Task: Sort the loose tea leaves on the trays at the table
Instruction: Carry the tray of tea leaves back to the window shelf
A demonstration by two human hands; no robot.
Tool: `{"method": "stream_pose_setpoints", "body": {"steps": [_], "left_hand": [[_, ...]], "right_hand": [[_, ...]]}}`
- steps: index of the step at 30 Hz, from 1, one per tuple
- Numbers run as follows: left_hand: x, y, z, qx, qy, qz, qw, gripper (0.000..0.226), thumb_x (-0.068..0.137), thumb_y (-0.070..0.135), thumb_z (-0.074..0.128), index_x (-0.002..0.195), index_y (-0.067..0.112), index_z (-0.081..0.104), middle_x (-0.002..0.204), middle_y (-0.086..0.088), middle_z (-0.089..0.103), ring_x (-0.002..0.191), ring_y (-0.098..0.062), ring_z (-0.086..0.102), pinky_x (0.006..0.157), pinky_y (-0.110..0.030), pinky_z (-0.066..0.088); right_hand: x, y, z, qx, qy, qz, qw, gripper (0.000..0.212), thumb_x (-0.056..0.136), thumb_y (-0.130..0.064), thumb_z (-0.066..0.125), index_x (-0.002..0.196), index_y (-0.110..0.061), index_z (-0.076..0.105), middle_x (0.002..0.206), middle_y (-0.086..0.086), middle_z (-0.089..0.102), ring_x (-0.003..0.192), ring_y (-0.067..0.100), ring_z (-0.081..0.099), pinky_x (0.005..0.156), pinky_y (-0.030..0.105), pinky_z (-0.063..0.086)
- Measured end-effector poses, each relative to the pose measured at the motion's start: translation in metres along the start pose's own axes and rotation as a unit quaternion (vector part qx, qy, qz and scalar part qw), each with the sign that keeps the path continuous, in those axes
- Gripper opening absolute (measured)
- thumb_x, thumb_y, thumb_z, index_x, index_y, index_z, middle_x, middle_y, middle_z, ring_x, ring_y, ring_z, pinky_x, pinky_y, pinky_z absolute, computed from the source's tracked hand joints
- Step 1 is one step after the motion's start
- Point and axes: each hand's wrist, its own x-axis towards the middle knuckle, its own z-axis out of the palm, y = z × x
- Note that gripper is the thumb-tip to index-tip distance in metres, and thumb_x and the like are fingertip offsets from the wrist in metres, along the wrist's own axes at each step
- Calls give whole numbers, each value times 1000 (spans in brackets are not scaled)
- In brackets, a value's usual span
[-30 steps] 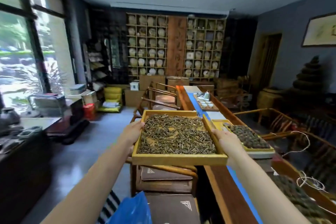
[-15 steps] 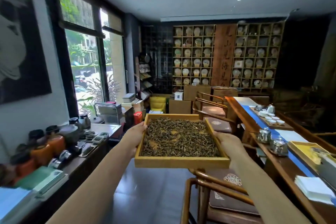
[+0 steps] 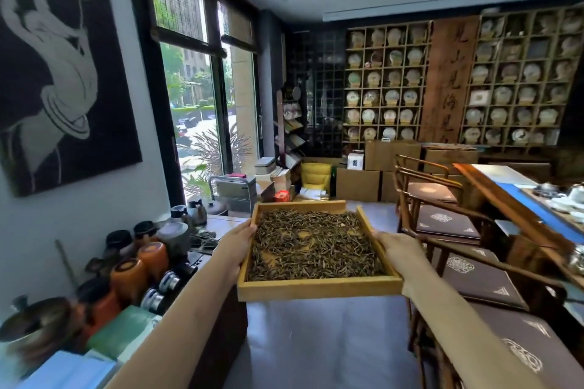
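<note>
A shallow wooden tray (image 3: 319, 288) is held level in mid-air in front of me, above the floor. Dark loose tea leaves (image 3: 314, 246) cover most of its bottom, with a few bare patches of wood showing. My left hand (image 3: 237, 241) grips the tray's left rim. My right hand (image 3: 395, 248) grips the right rim. Both forearms reach in from the bottom of the view.
A dark counter (image 3: 218, 224) with jars (image 3: 151, 254) and teaware runs along the left wall. Wooden chairs with brown cushions (image 3: 442, 223) line the right, beside the long table (image 3: 505, 189) with a blue runner. Grey floor (image 3: 316, 341) lies between. Cardboard boxes (image 3: 357, 183) and shelving stand at the back.
I have turned left with the tray still in both hands. The long table and its other trays have slid to the right edge or out of view; the left counter now fills the left side.
</note>
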Motion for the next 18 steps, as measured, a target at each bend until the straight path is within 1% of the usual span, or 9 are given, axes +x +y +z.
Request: {"method": "stream_pose_setpoints", "body": {"steps": [2, 3, 4, 5, 6, 8, 10, 14, 18], "left_hand": [[36, 1, -7, -2, 0, -1, 1000, 33, 102, 17, 38, 126, 17, 60, 114, -24, 67, 105, -41, 65, 89, -59, 51], [55, 3, -10, -2, 0, -1, 1000, 32, 102, 17, 39, 125, 17, 61, 113, -23, 68, 102, -39, 66, 84, -55, 54], [76, 6, -11, -2, 0, 0, 1000, 31, 102, 17, 39, 122, 18, 62, 110, -22, 69, 99, -38, 67, 77, -49, 57], [97, 10, -11, 1, 0, 0, 1000, 31, 102, 17, 39, 120, 19, 64, 108, -21, 70, 96, -36, 68, 69, -43, 58], [119, 16, -12, 2, 0, 0, 1000, 30, 102, 17, 39, 118, 20, 64, 107, -21, 71, 93, -35, 69, 64, -39, 58], [161, 32, -10, 1, 3, 3, 1000, 28, 102, 16, 40, 109, 21, 66, 100, -19, 72, 85, -33, 70, 54, -35, 57], [199, 47, -9, -7, 4, 7, 1000, 29, 102, 15, 39, 99, 23, 67, 90, -16, 72, 75, -29, 69, 47, -32, 56], [276, 69, -8, -9, 9, 27, 1000, 30, 102, 13, 39, 95, 26, 65, 71, -8, 74, 59, -23, 70, 40, -28, 53], [361, 77, -8, -5, 15, 25, 1000, 29, 102, 12, 40, 92, 26, 64, 75, -10, 71, 56, -23, 69, 39, -30, 53]], "right_hand": [[31, 6, 25, 2, 1, 1, 1000, 25, 89, -22, 62, 92, 1, 71, 84, 20, 70, 86, 35, 65, 86, 50, 52], [50, 9, 36, 6, 2, -1, 1000, 24, 89, -21, 62, 93, 1, 72, 79, 16, 70, 82, 32, 65, 83, 48, 53], [70, 10, 48, 7, 3, -3, 1000, 23, 89, -21, 62, 92, -1, 72, 73, 12, 70, 77, 29, 65, 77, 42, 56], [90, 9, 59, 7, 3, -4, 1000, 21, 89, -22, 62, 89, -5, 73, 66, 6, 70, 71, 26, 65, 68, 33, 58], [110, 6, 71, 8, 4, -2, 1000, 19, 89, -24, 62, 87, -9, 73, 61, 2, 70, 65, 23, 64, 57, 25, 54], [150, -5, 92, 18, 0, -5, 1000, 18, 90, -25, 61, 86, -12, 73, 54, -1, 68, 55, 18, 63, 48, 21, 46], [188, -18, 113, 16, -8, -10, 1000, 20, 90, -25, 61, 88, -9, 72, 57, 2, 68, 55, 19, 64, 49, 22, 45], [259, -38, 154, 12, -9, -11, 1000, 19, 89, -26, 62, 90, -10, 73, 59, 4, 66, 56, 22, 61, 50, 25, 44], [336, -39, 195, 7, -16, -13, 1000, 17, 89, -27, 63, 84, -13, 71, 61, 3, 63, 57, 21, 57, 48, 23, 42]]}}
